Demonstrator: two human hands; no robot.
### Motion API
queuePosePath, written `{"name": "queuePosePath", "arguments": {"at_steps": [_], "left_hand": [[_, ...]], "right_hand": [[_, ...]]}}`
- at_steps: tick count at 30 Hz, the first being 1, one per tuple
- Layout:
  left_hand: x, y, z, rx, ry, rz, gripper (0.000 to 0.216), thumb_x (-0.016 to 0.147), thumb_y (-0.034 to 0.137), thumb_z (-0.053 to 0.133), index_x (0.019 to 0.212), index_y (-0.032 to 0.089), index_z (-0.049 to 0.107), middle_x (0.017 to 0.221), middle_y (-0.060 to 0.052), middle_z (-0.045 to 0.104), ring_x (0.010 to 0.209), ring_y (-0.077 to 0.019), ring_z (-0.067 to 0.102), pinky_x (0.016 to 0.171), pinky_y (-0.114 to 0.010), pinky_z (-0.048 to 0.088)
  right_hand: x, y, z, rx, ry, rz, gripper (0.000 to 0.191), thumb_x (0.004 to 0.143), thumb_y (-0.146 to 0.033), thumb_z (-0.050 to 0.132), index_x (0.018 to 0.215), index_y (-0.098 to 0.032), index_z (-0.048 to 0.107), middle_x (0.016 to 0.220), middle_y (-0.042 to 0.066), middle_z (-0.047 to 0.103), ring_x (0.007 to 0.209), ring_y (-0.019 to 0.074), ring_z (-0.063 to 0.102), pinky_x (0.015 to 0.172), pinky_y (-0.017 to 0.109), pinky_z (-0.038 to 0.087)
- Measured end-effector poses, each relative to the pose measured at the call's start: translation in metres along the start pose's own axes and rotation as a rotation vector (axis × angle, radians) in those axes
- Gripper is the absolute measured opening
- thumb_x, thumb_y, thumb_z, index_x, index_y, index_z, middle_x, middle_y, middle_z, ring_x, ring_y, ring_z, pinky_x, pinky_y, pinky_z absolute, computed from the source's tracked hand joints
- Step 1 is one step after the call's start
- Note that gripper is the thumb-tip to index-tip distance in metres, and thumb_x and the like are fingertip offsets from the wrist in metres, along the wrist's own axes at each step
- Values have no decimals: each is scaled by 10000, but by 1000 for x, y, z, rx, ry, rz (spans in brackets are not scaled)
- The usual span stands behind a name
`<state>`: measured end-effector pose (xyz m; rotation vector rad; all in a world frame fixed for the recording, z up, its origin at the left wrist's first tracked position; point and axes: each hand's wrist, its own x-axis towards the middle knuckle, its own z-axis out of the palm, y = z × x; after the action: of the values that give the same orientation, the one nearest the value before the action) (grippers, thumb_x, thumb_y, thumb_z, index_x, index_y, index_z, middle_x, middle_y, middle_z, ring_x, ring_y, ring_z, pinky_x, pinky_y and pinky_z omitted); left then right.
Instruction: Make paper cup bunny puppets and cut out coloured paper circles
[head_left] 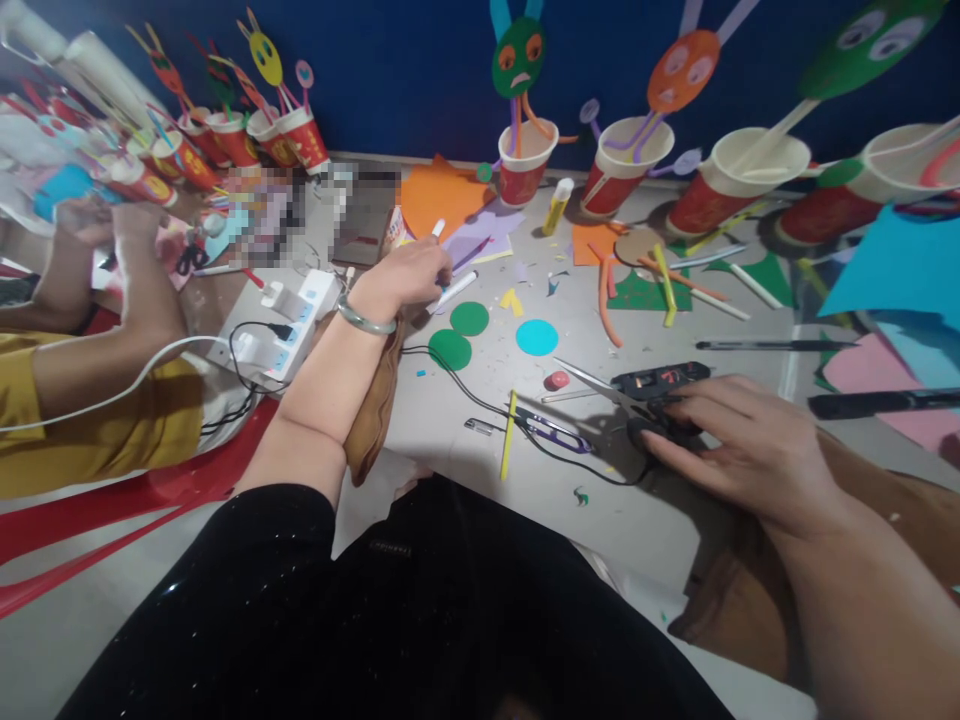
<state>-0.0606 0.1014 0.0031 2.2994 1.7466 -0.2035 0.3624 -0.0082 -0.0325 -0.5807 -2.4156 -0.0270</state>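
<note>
My right hand (739,435) grips a pair of scissors (592,383) by its dark handles, the blades parted slightly and pointing left over the table. Beside the blades lies a black object with red markings (660,378), and a small red cap (557,380) is near their tips. My left hand (411,272), a bangle on its wrist, reaches to the back of the table with fingers bent down; whatever they hold is hidden. A white marker (457,290) is at its fingertips, next to purple paper (484,235). Two green discs (469,319) and a blue disc (537,337) lie between my hands.
Red-and-white paper cups (527,165) with foam-faced figures line the back. A glue stick (557,207) stands before them. Purple snips (555,430), a yellow strip (508,435) and a black cord lie in front. Leftward are a power strip (300,320) and another person's arms (127,300).
</note>
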Motion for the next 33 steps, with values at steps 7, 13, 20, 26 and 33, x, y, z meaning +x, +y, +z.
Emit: {"name": "queuePosePath", "arguments": {"at_steps": [7,13,20,26,33], "left_hand": [[2,8,1,84,-21,-84,279,900,71,668,1081,145,867,1230,-149,761,1082,-242,717,1004,-371,550],[1,8,-2,44,77,-150,319,966,73,591,1154,112,845,1327,-171,763,1216,-266,713,1065,-363,540],[-4,11,-10,-41,232,-265,341,960,109,590,1184,146,844,1233,-161,797,1183,-270,704,1033,-376,536],[-9,20,-17,18,-47,-149,174,854,263,819,995,183,883,1011,-99,833,1031,-248,739,919,-348,547],[-9,22,-16,156,-180,-168,356,809,124,757,1134,175,893,1101,-119,866,1117,-287,782,930,-338,573]], "right_hand": [[2,1,-1,-10,-1,0,222,1117,-323,683,962,-260,538,829,48,708,727,240,734,673,366,583],[-1,1,1,-19,9,-11,221,1120,-315,677,956,-255,542,826,58,712,724,245,730,668,374,578],[-2,2,2,-24,2,-11,216,1125,-341,676,970,-260,550,834,60,713,725,244,707,657,370,577],[-2,2,1,-21,-11,-10,221,1134,-350,667,972,-267,542,825,46,705,715,234,698,631,358,561],[-1,2,1,-36,-21,-14,226,1143,-342,645,956,-261,547,821,46,699,725,233,703,649,360,558]]}}
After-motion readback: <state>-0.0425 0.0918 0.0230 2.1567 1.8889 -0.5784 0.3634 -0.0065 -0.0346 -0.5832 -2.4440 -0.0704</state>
